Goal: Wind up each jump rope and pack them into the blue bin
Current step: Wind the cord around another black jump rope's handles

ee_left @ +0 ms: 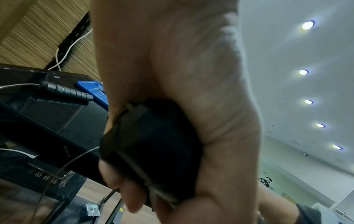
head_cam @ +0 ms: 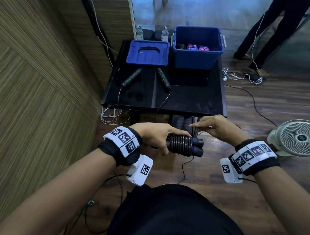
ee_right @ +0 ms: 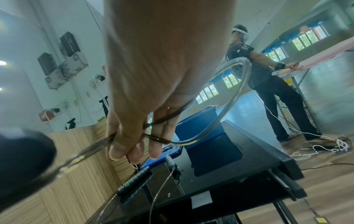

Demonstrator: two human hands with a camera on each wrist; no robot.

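The grip of the left hand [head_cam: 156, 137] is closed round a pair of dark jump-rope handles [head_cam: 196, 147], held side by side in front of the body, below the near edge of the tabletop [head_cam: 194, 101]. The grip of the right hand [head_cam: 217, 128] is narrowed on the loose end of the cord [ee_right: 226, 97], which is pinched between the fingers [ee_right: 132, 151] and seen as a clear, curving loop in the right wrist view.

The winding step is judged to be nearly finished: the cord is already laid in tight, even coils [head_cam: 181, 144] round the paired handles, and only a short tail is left. For the next move, the tail would need to be tucked or secured so the coils are not sprung, and the bundle then carried forward to the blue bin [head_cam: 197, 56].

The blue bin is stood open at the far right of the tabletop, with three wound ropes seen inside, and its lid [head_cam: 148, 53] is laid beside it. A second jump rope [head_cam: 164, 78], black with green rings on its handles, is left unwound on the tabletop, its thin cord hung over the near edge.
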